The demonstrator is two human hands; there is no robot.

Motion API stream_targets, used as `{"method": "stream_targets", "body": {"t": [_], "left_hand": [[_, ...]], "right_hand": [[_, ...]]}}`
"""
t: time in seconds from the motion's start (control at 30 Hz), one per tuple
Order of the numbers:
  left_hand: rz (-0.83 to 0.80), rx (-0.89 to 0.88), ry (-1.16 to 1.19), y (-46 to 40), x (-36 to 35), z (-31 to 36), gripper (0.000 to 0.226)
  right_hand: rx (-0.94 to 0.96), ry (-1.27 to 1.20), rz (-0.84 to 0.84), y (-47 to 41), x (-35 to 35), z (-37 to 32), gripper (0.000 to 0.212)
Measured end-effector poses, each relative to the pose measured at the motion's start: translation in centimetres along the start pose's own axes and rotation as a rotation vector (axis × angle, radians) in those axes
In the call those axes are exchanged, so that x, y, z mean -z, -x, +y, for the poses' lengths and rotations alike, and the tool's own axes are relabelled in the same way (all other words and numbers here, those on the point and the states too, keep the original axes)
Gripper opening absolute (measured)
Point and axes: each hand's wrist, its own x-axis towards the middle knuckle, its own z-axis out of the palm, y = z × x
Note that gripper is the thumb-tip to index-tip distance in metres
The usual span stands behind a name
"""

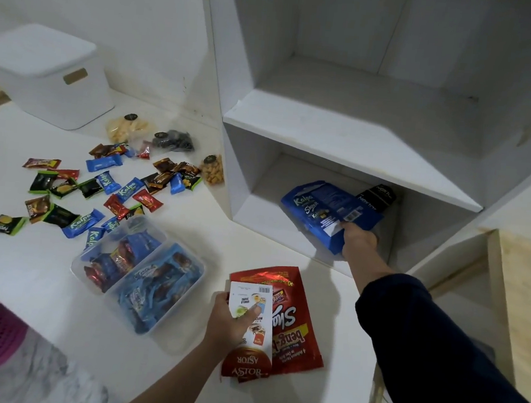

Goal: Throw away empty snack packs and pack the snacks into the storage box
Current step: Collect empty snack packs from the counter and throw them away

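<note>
Right hand: while the arm in a dark sleeve is stretched into the lower cubby of the white shelf unit [353, 135], the right hand [358, 243] is closed on the lower edge of a blue Kalpa pack [321, 211], fingers curled round it.
Black pack: one black Nextar box [376, 196] is seen lying in the same cubby, touching the blue pack's far end.
Left hand: the left hand [231, 323] is held above the counter [43, 265], and two flattened packs are pinched in it together, the thumb laid across the front one.
Held packs: one white-and-red Astor pack [249, 357] is carried in front, one red Beng-Beng pack [298, 326] behind it.
Storage box: one clear storage box [137, 273] with two compartments is set on the counter just left of the left hand; red-wrapped snacks are held in the left compartment, blue-wrapped ones in the right.
Loose snacks: more than twenty small wrapped snacks [98, 186] in blue, red, black-green and brown are scattered on the counter beyond the box; an exact count cannot be made.
Clear bags: three clear bags [173, 140] of loose snacks are placed near the wall, one pale, one dark, one of nuts.
Bin: one white lidded bin [44, 76] is stood at the far left.
</note>
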Motion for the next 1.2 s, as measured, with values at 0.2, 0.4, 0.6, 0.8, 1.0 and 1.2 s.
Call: {"method": "stream_targets", "body": {"t": [0.2, 0.4, 0.6, 0.8, 1.0, 1.2], "left_hand": [[-0.005, -0.003, 0.017, 0.3, 0.1, 0.2, 0.039], [0.04, 0.013, 0.038, 0.3, 0.4, 0.6, 0.036], [0.121, 0.067, 0.025, 0.3, 2.1, 0.9, 0.054], [0.125, 0.1, 0.102, 0.9, 2.5, 1.0, 0.06], [0.139, 0.078, 0.134, 2.1, 3.1, 1.4, 0.058], [0.133, 0.04, 0.223, 3.8, 4.1, 1.8, 0.05]], "right_hand": [[0.019, 0.198, -0.139, 0.9, -1.6, -0.4, 0.05], [0.048, 0.256, -0.248, 1.3, -4.2, 3.1, 0.054], [0.055, 0.083, -0.2, 4.8, -3.7, 5.7, 0.034], [0.002, -0.001, -0.116, 6.3, -4.6, 6.3, 0.062], [-0.071, -0.18, -0.172, 7.6, -5.4, 6.2, 0.052], [-0.035, -0.257, -0.294, 8.6, -3.1, 8.1, 0.04]]}}
